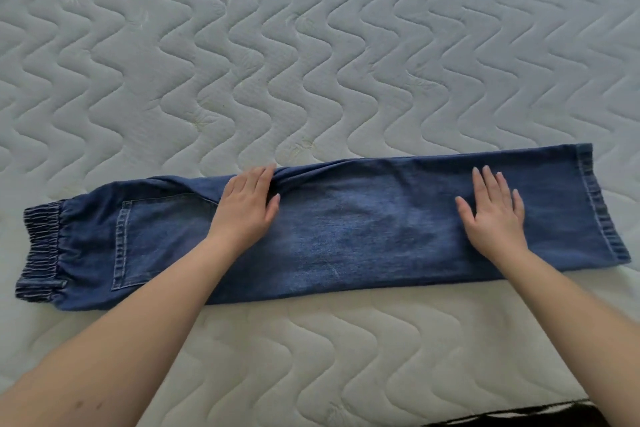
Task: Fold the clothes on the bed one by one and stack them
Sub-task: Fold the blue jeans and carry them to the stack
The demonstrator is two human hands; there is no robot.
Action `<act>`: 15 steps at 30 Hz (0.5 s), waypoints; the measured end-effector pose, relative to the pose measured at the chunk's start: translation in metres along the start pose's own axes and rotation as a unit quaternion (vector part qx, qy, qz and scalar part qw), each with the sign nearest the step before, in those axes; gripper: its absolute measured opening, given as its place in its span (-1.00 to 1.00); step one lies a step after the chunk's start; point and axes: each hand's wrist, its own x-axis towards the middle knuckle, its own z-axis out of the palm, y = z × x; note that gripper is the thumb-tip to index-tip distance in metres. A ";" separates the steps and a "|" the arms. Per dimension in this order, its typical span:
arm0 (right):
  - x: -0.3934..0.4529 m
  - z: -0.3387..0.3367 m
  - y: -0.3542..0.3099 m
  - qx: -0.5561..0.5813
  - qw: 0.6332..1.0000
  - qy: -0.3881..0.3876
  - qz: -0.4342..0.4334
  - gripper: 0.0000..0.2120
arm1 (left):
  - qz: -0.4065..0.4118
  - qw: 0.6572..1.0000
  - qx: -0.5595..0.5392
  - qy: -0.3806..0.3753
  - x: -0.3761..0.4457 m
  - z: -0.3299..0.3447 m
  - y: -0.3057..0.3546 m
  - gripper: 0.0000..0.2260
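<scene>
A pair of blue jeans lies flat across the bed, folded lengthwise with one leg over the other. Its elastic waistband is at the left and the leg hems at the right. A back pocket faces up near the waist. My left hand rests flat on the jeans near the crotch, fingers together and pointing away from me. My right hand presses flat on the lower leg, fingers spread.
The white quilted mattress with a wavy stitch pattern stretches all around the jeans. A dark striped edge shows at the bottom right corner.
</scene>
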 end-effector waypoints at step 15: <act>0.014 -0.031 0.180 0.184 0.944 0.008 0.272 -0.45 | 0.268 0.959 -0.001 -0.089 0.059 0.052 0.261 -0.53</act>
